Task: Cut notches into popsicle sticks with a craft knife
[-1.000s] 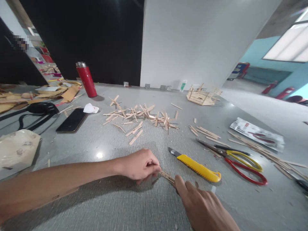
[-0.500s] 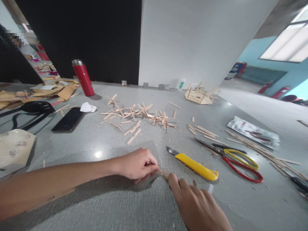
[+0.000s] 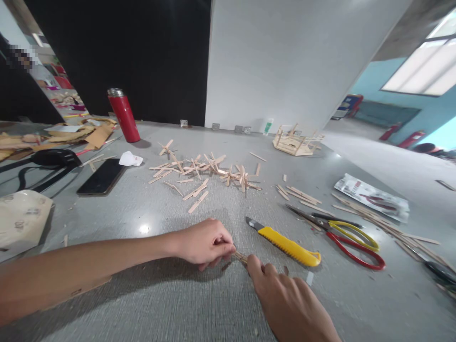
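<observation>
Two bare hands on one skinny wooden piece (image 3: 241, 257), low and near the middle of a grey surface (image 3: 178, 308). The left hand (image 3: 210, 244) comes in from the side with a tight grip, thumb and fingers pinched on the far end of it. The right hand (image 3: 290, 301) has its thumb pressed along the near end, fingers curled under, so that grip is narrow and on the wood too. Can't tell what else might be tucked in that palm, the back of the hand hides it.

Just past the right hand there's a yellow box cutter (image 3: 290, 245) lying flat, blade out and pointing away to the left. Next to that, a pair of scissors (image 3: 337, 235), one handle loop red, one yellow. Further right, a bunch of long thin strips (image 3: 388, 225) with a silvery packet (image 3: 372, 197) beside them.

Ahead of the hands is a messy spread of short wooden sticks (image 3: 195, 166), some crossed over each other. Behind and to the right of those sits a little wooden frame (image 3: 295, 142). Off to the left: a dark phone (image 3: 101, 178) and a red flask (image 3: 123, 116) standing upright.
</observation>
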{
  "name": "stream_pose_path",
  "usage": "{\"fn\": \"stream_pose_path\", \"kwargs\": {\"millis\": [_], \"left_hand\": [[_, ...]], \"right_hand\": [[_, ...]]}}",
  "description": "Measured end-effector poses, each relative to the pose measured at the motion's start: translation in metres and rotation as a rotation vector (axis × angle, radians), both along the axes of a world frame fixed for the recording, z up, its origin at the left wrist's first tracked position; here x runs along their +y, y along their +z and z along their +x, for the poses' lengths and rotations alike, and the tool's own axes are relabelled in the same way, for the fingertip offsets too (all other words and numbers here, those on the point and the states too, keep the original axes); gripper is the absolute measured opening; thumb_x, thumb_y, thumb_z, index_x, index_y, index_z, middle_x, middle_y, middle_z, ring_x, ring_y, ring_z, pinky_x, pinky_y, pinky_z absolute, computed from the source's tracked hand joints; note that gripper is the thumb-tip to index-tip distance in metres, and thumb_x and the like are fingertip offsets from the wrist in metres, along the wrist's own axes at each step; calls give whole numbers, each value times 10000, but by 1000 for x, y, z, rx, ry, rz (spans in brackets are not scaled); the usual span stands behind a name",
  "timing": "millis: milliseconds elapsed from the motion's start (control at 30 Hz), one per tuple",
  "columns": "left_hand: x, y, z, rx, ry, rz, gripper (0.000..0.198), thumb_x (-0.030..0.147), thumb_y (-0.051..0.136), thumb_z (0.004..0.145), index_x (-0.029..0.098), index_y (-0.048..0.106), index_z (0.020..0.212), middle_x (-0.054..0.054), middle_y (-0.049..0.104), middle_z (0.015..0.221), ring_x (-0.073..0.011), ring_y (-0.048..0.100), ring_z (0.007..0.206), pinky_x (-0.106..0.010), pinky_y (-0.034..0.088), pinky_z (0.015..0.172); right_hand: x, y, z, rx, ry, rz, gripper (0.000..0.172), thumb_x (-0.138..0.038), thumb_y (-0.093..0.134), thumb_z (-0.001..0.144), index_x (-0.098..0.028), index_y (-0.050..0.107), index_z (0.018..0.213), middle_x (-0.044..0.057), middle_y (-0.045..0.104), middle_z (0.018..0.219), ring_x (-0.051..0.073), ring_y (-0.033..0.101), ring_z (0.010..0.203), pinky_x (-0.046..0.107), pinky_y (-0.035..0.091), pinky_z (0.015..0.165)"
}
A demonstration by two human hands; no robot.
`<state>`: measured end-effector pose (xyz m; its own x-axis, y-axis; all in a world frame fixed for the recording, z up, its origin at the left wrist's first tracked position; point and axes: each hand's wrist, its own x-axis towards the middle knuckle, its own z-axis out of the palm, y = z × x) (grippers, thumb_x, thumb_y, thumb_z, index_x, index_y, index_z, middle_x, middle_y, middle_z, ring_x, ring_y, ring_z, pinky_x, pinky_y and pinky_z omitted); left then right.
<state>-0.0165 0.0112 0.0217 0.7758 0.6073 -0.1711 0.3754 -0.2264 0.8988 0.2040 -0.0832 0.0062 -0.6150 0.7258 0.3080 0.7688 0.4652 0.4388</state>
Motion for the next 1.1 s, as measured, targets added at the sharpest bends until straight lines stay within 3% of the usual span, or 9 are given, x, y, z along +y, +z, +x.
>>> {"fn": "stream_pose_path", "kwargs": {"millis": [267,567,700,833,1100], "left_hand": [[0,0,0,-13,-4,-48,337,233,481,1003,169,552,679,47,549,504,-69,508,352,-173,372,433],[0,-1,-2,-36,-5,-88,322,250,494,998,168,551,692,37,549,530,-80,522,361,-165,351,394],[-1,0,-2,-35,7,-92,325,279,511,998,162,568,700,32,557,543,-79,522,360,-166,338,390],[-2,0,-1,-27,21,-44,331,269,503,996,169,561,686,34,548,512,-82,513,355,-162,349,393],[-2,-3,-1,-30,10,-55,324,251,482,997,172,559,693,38,542,512,-74,502,350,-152,342,382]], "right_hand": [[-5,-1,5,-100,-41,42,250,-13,556,852,-202,639,993,-14,623,677,146,597,509,309,363,495],[-5,-3,10,-90,-15,5,349,22,518,822,-180,630,1084,15,672,759,162,630,572,321,392,539],[-2,-7,10,5,-38,-54,372,48,496,783,-177,626,1049,8,647,688,181,616,506,327,344,505],[5,-13,16,82,-11,-139,505,51,496,705,-167,587,1151,-26,653,661,195,651,496,320,308,488],[12,1,20,196,3,-366,306,44,458,765,-236,518,874,-72,649,602,147,632,464,295,230,453]]}}
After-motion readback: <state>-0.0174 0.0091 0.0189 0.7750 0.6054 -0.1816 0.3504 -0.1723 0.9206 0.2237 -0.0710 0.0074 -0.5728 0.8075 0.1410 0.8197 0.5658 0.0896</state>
